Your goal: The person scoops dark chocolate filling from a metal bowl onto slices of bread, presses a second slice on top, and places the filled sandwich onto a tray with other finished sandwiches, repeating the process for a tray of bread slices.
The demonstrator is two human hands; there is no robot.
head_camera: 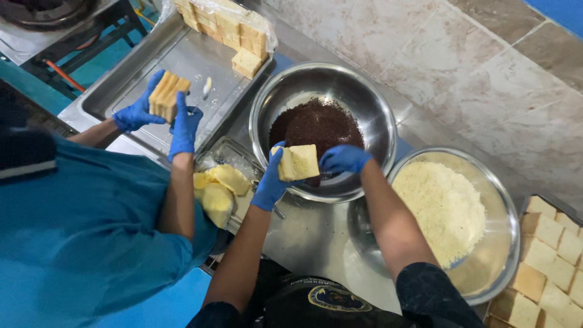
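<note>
My left hand (269, 182), in a blue glove, holds a square slice of buttered bread (297, 162) over the near rim of a steel bowl (370, 103) of dark brown sprinkles (316, 123). My right hand (344, 159), also gloved in blue, touches the bread's right edge above the sprinkles. Right of it stands a second steel bowl (498, 255) filled with pale grated cheese (443, 206).
A co-worker in a blue shirt at the left holds a stack of bread slices (165, 96) in both gloved hands over a steel tray (182, 54). Yellow butter blocks (220, 188) lie in a small tray. More bread sits at back (228, 27) and bottom right (549, 267).
</note>
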